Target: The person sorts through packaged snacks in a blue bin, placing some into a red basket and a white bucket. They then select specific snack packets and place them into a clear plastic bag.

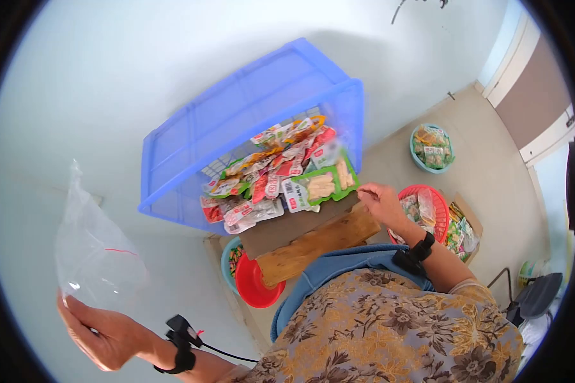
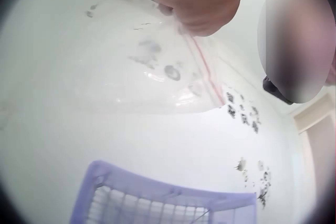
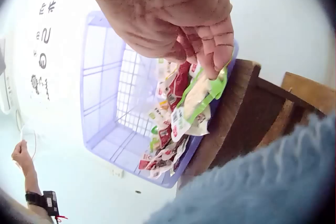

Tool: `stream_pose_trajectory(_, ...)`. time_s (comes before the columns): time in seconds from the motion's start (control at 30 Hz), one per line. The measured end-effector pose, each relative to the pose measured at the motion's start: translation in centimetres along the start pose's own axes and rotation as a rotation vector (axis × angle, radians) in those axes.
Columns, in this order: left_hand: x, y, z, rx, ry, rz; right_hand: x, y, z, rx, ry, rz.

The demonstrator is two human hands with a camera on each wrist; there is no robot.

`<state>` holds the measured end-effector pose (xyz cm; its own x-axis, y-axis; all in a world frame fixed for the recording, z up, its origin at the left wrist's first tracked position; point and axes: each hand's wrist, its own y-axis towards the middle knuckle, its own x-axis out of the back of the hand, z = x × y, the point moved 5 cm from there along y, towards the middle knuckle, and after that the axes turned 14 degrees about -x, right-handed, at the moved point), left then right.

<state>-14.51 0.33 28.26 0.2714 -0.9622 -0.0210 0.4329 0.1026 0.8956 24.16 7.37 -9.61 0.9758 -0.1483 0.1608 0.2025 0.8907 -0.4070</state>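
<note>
My left hand [image 1: 105, 335] pinches a clear plastic bag [image 1: 99, 255] by its edge, raised at the left before the wall. A thin red line crosses the bag, and in the left wrist view the same bag [image 2: 157, 71] spreads out below the fingers. At the front right of the blue plastic crate [image 1: 249, 105], my right hand [image 1: 382, 203] pinches the corner of a green-edged food packet [image 1: 319, 186] with pale pieces inside. In the right wrist view that packet [image 3: 198, 98] lies under the fingertips, over other packets [image 1: 275, 172] heaped in the crate.
The crate tilts toward me by a wooden board [image 1: 319, 246]. A red bowl [image 1: 259, 290] and a blue basin stand below it on the left. On the floor at the right are a red basket [image 1: 437, 201], a cardboard box of packets [image 1: 473, 223] and a teal basin [image 1: 418, 156].
</note>
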Motion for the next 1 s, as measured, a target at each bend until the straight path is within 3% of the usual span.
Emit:
stream_pose_trajectory(0.07,-1.5,2.0,-2.0,0.015,-0.071,-0.09,1.1,1.1,-1.6,0.04,-0.043,-0.062)
stream_pose_trajectory(0.17,-6.5,1.8,-5.2,-0.102,-0.263,-0.07,1.8,1.2,-1.6,0.113,-0.107,-0.123)
stream_pose_trajectory(0.23,-9.1,1.1,-8.7,-0.129,-0.45,0.051,1.7,1.1,-1.0,0.139,-0.124,-0.13)
stream_pose_trajectory(0.37,-10.7,-1.1,-12.7,-0.023,-0.64,0.19,0.3,0.8,2.2,0.411,-0.275,-0.078)
stream_pose_trajectory(0.47,-10.3,-2.1,-14.3,-0.024,-0.622,0.341,-1.2,0.2,4.7,0.614,-0.381,-0.028)
stream_pose_trajectory(0.5,-10.0,-2.2,-14.3,-0.021,-0.611,0.339,-1.8,-0.2,5.6,0.724,-0.398,-0.006)
stream_pose_trajectory(0.57,-9.7,-2.5,-14.2,-0.008,-0.599,0.409,-3.0,-0.1,6.7,0.752,-0.467,0.046)
stream_pose_trajectory(0.73,-9.3,-2.3,-12.5,0.0,-0.594,0.362,-7.4,0.6,9.0,0.872,-0.683,0.103)
stream_pose_trajectory(1.0,-9.9,-3.3,-10.0,-0.025,-0.653,0.248,-12.2,3.0,8.8,0.757,-1.024,-0.048)
